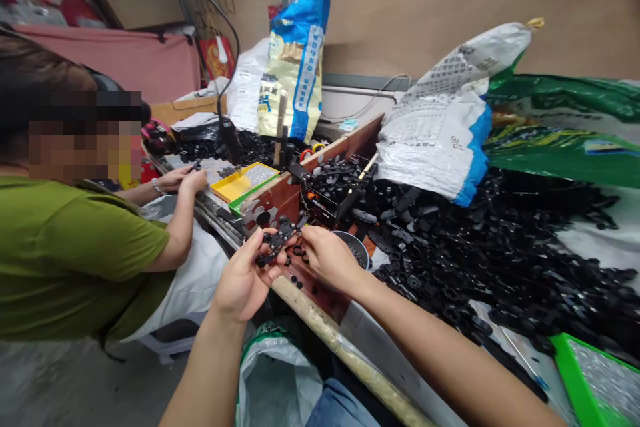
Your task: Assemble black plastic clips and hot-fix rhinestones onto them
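My left hand (250, 273) is closed around a black plastic part (280, 235) with small shiny round spots on it, held above the bench's front edge. At the part's right end are the fingers of my right hand (323, 250), pinched together. Whatever sits between those fingertips is too small to make out. Below the hands, several small black rings (297, 280) lie on the reddish bench top. Just behind my right hand stands a round bowl (354, 247) with small dark pieces in it.
Black plastic parts (450, 260) are heaped along the right. A green tray (600, 380) of small clear pieces sits at lower right. A wooden divider (273, 207) separates me from a co-worker (75, 247) on the left. An open sack (280, 373) is below the bench edge.
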Demonstrator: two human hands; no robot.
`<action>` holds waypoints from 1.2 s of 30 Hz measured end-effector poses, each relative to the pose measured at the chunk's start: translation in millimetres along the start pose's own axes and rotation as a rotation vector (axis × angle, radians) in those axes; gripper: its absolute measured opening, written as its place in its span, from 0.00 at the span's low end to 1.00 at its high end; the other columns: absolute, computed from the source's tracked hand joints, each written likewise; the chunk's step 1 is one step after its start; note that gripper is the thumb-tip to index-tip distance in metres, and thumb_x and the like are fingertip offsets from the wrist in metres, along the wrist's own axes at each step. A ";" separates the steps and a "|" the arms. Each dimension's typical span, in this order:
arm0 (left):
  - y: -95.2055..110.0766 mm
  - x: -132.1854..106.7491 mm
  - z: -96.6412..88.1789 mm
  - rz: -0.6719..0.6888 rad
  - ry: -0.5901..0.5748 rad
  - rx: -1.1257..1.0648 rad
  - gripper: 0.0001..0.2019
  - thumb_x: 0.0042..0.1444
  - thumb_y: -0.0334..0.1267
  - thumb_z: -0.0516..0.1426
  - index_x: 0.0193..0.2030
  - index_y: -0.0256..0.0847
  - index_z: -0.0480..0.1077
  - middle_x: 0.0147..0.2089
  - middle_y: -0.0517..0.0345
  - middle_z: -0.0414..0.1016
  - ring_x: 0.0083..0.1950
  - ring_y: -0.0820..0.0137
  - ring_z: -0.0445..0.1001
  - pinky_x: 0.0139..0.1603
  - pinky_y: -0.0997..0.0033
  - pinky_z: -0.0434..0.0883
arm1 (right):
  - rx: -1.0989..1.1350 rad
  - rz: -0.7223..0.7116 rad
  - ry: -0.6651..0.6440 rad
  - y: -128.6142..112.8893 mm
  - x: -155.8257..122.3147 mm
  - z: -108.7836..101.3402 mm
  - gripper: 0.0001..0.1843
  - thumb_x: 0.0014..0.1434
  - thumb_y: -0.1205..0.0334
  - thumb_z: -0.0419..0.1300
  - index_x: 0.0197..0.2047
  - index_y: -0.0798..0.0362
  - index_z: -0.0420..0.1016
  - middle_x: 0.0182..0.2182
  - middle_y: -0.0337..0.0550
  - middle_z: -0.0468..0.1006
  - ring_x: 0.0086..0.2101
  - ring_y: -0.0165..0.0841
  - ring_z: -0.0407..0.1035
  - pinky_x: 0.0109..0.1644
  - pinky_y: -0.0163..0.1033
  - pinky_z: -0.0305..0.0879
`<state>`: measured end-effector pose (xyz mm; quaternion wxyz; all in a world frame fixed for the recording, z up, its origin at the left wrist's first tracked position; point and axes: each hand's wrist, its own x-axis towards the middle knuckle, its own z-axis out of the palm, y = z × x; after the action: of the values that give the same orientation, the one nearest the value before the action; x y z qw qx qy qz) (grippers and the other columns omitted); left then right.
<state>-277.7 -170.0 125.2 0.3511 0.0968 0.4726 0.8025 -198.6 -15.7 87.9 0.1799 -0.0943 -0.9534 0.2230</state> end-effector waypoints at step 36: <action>-126.5 30.7 190.3 0.851 -1.220 1.398 0.09 0.66 0.38 0.56 0.48 0.49 0.79 0.46 0.54 0.83 0.49 0.63 0.77 0.53 0.63 0.72 | 0.878 0.631 0.747 79.1 -303.7 -92.6 0.19 0.65 0.45 0.60 0.50 0.50 0.78 0.40 0.48 0.83 0.42 0.38 0.77 0.48 0.41 0.75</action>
<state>-147.8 20.3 116.9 0.0828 0.8325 0.5022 0.2189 123.6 11.4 37.6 0.4465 -0.3583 -0.5739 0.5856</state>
